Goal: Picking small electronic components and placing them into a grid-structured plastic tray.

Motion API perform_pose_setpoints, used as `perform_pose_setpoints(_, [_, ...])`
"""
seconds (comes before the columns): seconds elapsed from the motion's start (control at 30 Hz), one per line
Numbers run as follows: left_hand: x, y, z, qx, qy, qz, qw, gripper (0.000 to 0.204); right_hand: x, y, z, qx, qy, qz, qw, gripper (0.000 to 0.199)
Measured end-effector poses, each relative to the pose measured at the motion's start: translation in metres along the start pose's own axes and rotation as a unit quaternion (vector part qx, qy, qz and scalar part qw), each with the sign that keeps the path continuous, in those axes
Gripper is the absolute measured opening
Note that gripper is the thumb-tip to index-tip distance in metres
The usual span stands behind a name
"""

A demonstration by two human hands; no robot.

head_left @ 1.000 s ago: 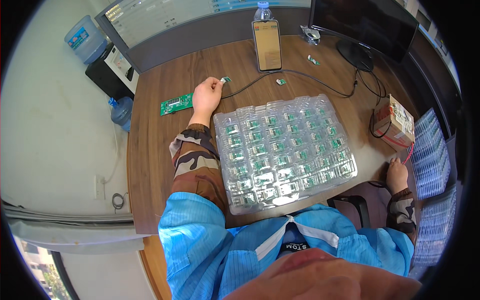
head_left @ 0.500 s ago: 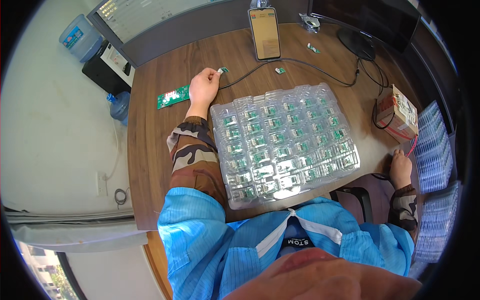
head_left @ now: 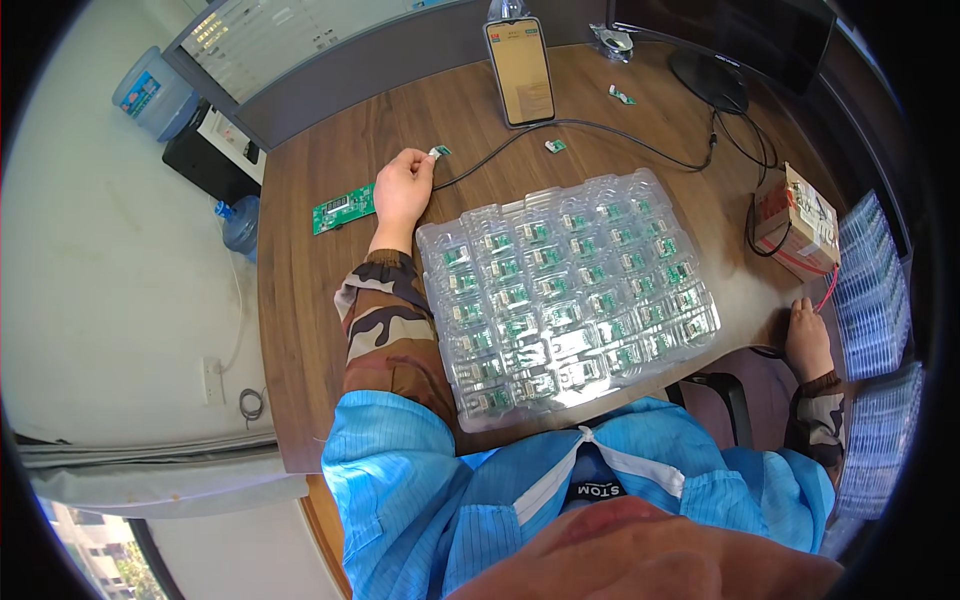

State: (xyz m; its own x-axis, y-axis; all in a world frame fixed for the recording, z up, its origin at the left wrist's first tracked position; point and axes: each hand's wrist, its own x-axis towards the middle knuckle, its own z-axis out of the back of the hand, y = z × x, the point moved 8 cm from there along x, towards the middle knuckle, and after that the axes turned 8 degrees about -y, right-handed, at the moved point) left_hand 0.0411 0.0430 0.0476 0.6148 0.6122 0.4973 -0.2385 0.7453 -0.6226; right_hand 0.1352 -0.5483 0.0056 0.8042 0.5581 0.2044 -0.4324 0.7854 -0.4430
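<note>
Head view: left hand [head_left: 402, 188] pinches small green chip [head_left: 439, 151] at cable [head_left: 560, 126] end, beyond tray [head_left: 570, 290]. Right hand [head_left: 808, 338] at desk edge, grip unclear. Risk: loose pinch, chip drops.

Upright phone screen [head_left: 519, 70] glows yellow — dark monitor [head_left: 745, 35] right.

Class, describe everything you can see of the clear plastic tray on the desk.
The tray is a clear, glossy blister tray, apparently thin moulded plastic, divided into rows of small pockets. Most pockets hold a small green circuit board; some near the front edge are too glary to tell. It lies flat on the wooden desk, turned slightly askew, directly before the person. The left forearm lies along its left edge. Neither hand touches it.
</note>
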Motion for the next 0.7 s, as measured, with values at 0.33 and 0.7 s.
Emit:
perform_pose_setpoints(0.33, [-0.003,0.003,0.002,0.007,-0.002,0.015,1.0,0.015,0.076,0.044,0.118,-0.077,-0.056,-0.013,0.995,0.01])
perform_pose_setpoints(0.7, [-0.002,-0.003,0.0,-0.003,-0.008,0.005,1.0,0.014,0.277,0.208,0.198,0.2,-0.386,0.237,0.869,0.019])
